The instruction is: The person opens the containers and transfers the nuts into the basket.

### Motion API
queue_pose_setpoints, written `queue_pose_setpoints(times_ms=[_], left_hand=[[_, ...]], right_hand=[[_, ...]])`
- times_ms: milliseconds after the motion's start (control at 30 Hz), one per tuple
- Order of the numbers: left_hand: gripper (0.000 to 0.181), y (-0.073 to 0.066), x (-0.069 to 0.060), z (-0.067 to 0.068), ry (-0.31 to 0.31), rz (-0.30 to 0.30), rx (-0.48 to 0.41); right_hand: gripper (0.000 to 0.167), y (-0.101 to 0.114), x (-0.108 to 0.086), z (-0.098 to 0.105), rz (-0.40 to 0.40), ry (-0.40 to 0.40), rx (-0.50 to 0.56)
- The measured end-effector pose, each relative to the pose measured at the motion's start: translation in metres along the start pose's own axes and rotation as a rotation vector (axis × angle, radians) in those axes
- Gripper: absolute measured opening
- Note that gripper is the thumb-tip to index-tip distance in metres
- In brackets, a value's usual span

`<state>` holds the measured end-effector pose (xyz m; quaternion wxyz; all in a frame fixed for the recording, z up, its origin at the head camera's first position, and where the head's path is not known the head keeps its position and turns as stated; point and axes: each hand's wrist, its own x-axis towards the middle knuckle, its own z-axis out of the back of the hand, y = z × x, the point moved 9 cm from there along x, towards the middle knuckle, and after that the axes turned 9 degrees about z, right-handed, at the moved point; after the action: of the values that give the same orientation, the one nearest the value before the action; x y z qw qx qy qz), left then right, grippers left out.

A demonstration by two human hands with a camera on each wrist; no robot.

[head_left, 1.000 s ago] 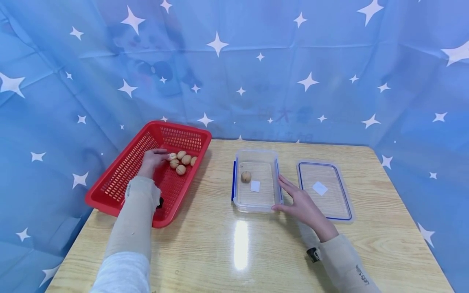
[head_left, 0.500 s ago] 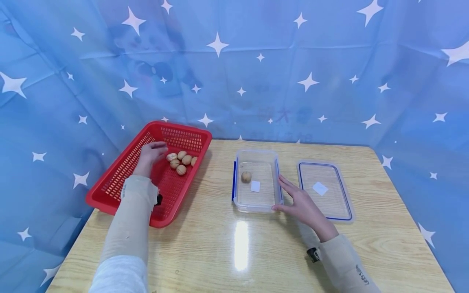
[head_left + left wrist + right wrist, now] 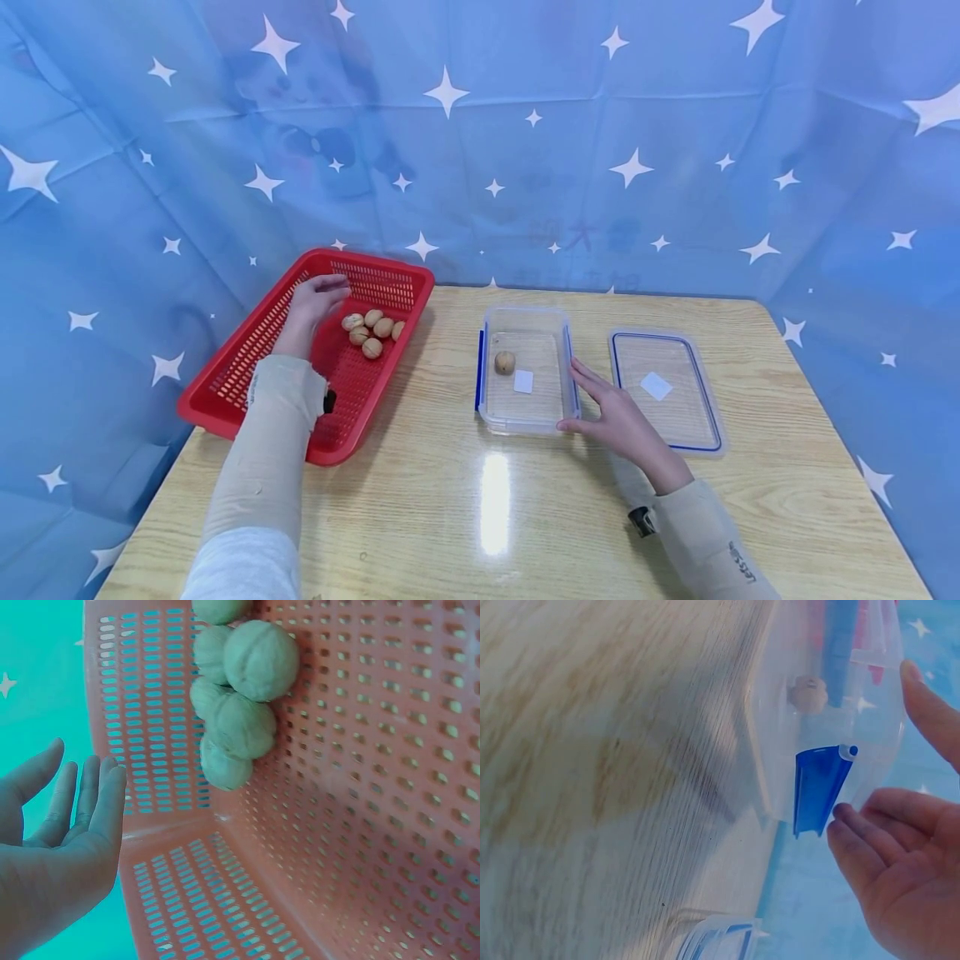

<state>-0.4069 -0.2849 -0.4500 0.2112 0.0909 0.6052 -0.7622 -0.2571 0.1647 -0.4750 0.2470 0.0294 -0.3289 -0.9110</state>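
Observation:
My left hand (image 3: 306, 310) hovers over the back left part of the red basket (image 3: 347, 429), its fingers loosely extended with nothing between them. Several walnuts (image 3: 372, 348) lie clustered on the basket floor to the right of that hand; the left wrist view has them apart from the fingers. In the middle of the table stands an uncovered clear box (image 3: 542, 354) with a single walnut (image 3: 505, 362) inside. My right hand (image 3: 621, 423) touches the box's right side, thumb near the front corner. In the right wrist view its fingers lie beside a blue latch (image 3: 821, 787).
A clear lid (image 3: 678, 421) with a blue seal lies flat to the right of the box. Inside the box is a small white label (image 3: 523, 382). A blue star-patterned curtain (image 3: 480, 150) rises behind the wooden table (image 3: 420, 517).
My left hand has drawn back from the walnuts, away and upward toward the basket's back left side, leaving them in place. The right hand and the box have stayed still.

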Motion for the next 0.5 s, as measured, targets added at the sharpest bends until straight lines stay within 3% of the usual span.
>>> queue_pose_setpoints(times_ms=[500], left_hand=[[0.049, -0.029, -0.016, -0.014, 0.041, -0.056, -0.033]], right_hand=[[0.094, -0.001, 0.0, 0.001, -0.014, 0.007, 0.004]])
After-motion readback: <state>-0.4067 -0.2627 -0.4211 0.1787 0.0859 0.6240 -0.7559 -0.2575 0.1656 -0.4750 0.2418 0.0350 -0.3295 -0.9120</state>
